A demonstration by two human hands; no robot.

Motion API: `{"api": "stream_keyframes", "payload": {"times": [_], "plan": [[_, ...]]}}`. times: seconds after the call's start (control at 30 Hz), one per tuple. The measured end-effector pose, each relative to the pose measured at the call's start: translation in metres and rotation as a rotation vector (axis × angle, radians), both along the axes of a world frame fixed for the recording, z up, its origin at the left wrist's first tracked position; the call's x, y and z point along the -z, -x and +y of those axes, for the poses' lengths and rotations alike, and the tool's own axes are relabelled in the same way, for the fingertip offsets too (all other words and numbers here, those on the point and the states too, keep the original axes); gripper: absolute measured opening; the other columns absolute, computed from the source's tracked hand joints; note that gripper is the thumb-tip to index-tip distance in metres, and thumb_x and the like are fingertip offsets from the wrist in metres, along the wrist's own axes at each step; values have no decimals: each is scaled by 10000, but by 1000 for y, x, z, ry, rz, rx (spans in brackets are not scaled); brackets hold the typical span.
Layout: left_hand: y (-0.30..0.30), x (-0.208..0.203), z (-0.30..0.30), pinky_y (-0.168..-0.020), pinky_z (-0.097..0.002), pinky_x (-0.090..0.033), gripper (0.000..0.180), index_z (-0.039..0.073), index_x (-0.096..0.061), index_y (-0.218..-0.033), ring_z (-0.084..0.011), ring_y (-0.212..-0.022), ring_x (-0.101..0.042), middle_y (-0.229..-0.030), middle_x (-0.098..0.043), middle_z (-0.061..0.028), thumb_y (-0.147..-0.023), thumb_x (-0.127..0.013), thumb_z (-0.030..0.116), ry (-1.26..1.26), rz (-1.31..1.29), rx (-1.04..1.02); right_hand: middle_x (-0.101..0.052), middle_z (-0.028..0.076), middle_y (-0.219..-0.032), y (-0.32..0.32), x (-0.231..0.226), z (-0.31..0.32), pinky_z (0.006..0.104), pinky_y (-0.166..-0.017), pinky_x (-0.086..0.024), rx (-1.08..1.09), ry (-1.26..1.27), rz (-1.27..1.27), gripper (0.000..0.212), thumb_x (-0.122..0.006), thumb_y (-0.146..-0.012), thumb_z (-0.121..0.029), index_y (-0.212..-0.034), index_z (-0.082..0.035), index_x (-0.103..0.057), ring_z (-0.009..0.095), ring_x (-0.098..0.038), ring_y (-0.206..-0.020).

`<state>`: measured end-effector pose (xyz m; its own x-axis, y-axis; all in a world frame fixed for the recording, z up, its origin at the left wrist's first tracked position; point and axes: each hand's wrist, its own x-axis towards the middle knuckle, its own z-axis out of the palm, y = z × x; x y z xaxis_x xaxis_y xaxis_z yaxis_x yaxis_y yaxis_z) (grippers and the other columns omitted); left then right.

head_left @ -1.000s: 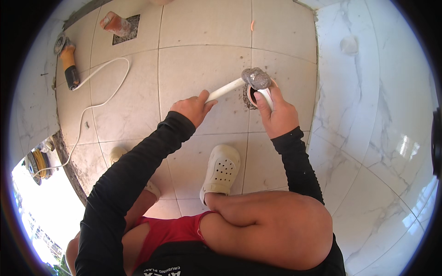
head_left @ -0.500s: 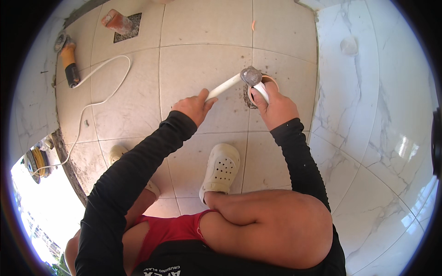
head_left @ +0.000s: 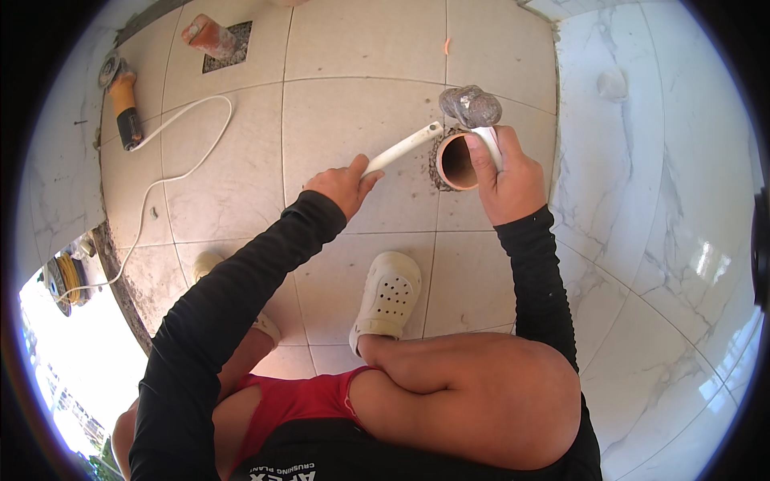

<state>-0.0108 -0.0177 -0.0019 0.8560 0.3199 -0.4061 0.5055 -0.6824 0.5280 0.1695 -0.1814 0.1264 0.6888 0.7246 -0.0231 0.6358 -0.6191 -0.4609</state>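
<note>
Tiles (head_left: 361, 204) already ring the open pipe (head_left: 458, 165), edge (head_left: 435, 175) rough; your left hand (head_left: 341, 188) grips a tube (head_left: 403, 151), right hand (head_left: 514, 186) a hammer (head_left: 472, 106).

White tube (head_left: 403, 150), hammer (head_left: 471, 107).
Left hand (head_left: 338, 191) is gripping tube, right hand (head_left: 516, 188) holding hammer near pipe (head_left: 457, 166) toward floor's (head_left: 361, 112) right edge.

White handle (head_left: 492, 150) partly behind fingers (head_left: 483, 167)
</note>
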Motion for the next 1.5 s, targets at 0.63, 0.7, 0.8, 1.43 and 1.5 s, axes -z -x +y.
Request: {"api": "stream_keyframes", "payload": {"times": [0.63,0.7,0.8,1.43,1.5], "plan": [[2,-7,-8,-469,-464,-512,351,106,-458,-1004,-366,-526,-636,-626,-629,-151,-1009,-495,454,-77,-23,30,-610,170,-648,0,6,0,446,-515,-477,-7,55,39,400,-584,-975,-442,-924,-50,-522,399,-619,-596],[2,-6,-9,-464,-462,-509,350,108,-458,-1001,-364,-529,-638,-626,-630,-150,-1008,-496,455,-101,-22,32,-610,168,-653,1,0,1,440,-511,-477,-14,70,44,399,-588,-973,-442,-922,-52,-523,388,-620,-592],[3,-4,-10,-460,-463,-505,346,112,-461,-998,-362,-536,-640,-626,-631,-146,-1007,-501,456,-118,-18,29,-608,160,-655,7,-9,-2,424,-510,-480,-34,-43,17,384,-600,-968,-437,-922,-63,-528,371,-621,-583],[5,-12,-11,-497,-468,-507,351,112,-474,-1031,-377,-558,-640,-621,-626,-147,-1019,-470,463,-35,-16,-20,-645,181,-708,10,13,-31,416,-543,-494,122,-113,81,347,-607,-976,-388,-982,-43,-571,396,-635,-623],[5,-12,-11,-497,-468,-508,356,112,-473,-1030,-376,-555,-640,-621,-627,-146,-1019,-465,468,-53,-7,-7,-642,181,-706,10,15,-32,419,-541,-492,110,-101,53,352,-607,-976,-390,-983,-41,-568,400,-632,-622]]}}
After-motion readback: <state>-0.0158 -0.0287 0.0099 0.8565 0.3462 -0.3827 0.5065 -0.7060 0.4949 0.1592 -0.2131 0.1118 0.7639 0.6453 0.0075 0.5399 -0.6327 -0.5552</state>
